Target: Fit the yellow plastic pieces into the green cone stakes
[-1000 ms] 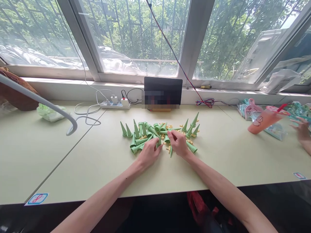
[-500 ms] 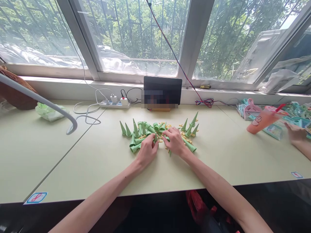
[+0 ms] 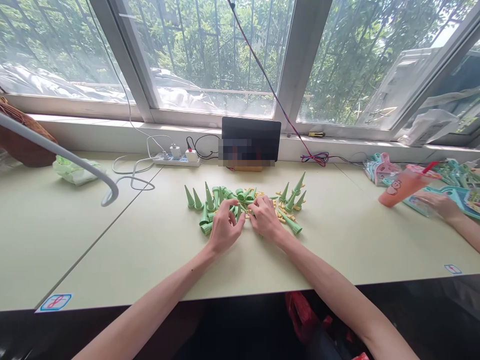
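Observation:
My left hand [image 3: 226, 226] is beside a small upright green plastic spike [image 3: 239, 212]. Its thumb and index finger are spread on either side of the spike, with a gap between them. My right hand [image 3: 265, 218] is just to the right, fingertips drawn together low over the pile; whatever lies between them is too small and covered to make out. Around both hands are several hollow green cone-shaped spikes [image 3: 210, 197], some upright and some on their sides. Small yellow plastic pieces [image 3: 280, 216] are scattered among them, partly hidden by my right hand.
A dark screen [image 3: 251, 142] stands behind the pile, with a power strip [image 3: 178, 160] and cables left of it. A tilted drink cup [image 3: 399, 189] is at the right, near another person's hand [image 3: 440, 204]. A grey curved rod [image 3: 75, 157] crosses the left.
My left hand's index finger has lifted and spread away from the thumb around the green spike. My right hand has shifted slightly left. The other person's hand has moved left, behind the cup.

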A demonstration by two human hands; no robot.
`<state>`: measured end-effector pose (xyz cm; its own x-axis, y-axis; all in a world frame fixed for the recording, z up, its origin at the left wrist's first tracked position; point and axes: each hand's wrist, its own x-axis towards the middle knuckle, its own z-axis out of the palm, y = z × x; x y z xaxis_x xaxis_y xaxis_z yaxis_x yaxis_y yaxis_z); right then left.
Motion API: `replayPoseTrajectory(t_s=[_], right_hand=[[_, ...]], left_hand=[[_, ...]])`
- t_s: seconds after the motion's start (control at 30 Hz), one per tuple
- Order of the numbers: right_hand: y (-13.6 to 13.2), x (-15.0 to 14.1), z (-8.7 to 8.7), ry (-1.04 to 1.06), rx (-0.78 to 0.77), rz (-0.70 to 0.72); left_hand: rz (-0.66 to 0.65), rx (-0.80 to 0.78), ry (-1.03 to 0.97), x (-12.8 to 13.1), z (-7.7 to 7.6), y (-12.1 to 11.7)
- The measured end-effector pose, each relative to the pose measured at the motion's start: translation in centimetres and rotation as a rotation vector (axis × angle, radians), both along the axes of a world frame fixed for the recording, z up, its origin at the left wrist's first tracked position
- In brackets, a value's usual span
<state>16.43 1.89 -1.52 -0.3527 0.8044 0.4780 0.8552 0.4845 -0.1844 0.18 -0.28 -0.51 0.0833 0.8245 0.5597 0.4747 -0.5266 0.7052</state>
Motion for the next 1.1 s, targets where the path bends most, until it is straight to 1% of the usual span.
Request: replayPoseTrajectory(t_s=[0.13,0.47,0.8,0.93,1.1], right_hand=[[-0.16,-0.06,0.09,-0.027,-0.023,-0.013],[-0.21,-0.34,-0.03,-0.041,-0.015,-0.051],[-0.50,-0.29,-0.26,-0.041,0.009,-0.025],[-0.73,-0.19,-0.35,0.017,0.013,-0.025],[-0.78,-0.01,-0.37,0.184,0.026,-0.029]], left_hand=[[0.005,0.015,0.002,-0.07,0.17,0.10],[-0.001,-0.004,0.005,-0.20,0.05,0.33],[-0.032,-0.044,0.038,-0.31,-0.25,0.52],[-0.039,-0.057,0.032,-0.37,-0.01,0.50],[-0.062,-0.099,0.034,-0.47,0.29,0.45]])
